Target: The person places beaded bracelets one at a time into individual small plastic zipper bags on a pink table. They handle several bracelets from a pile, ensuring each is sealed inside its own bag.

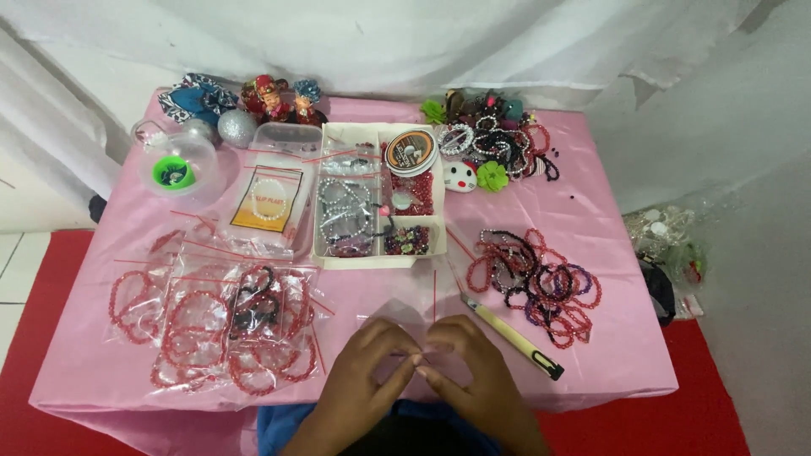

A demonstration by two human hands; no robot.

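**Satin, clear plastic and faceted beads**

We see a table (591,228) covered in pink cloth with a smooth satin sheen. On it lie clear plastic bags (211,317), glossy and crinkled, with red beaded bracelets inside. The divided tray (376,257) looks like smooth white plastic. We note a silver ball (236,128) with a rough glitter finish, a loose heap of bracelets (536,283) whose beads glint like glass, and a craft knife (511,336) with a matt cream plastic handle. Behind hangs matt white cloth (405,42).

Bright even indoor light, soft faint shadows, mild sheen on pink tablecloth (591,219), slightly soft focus
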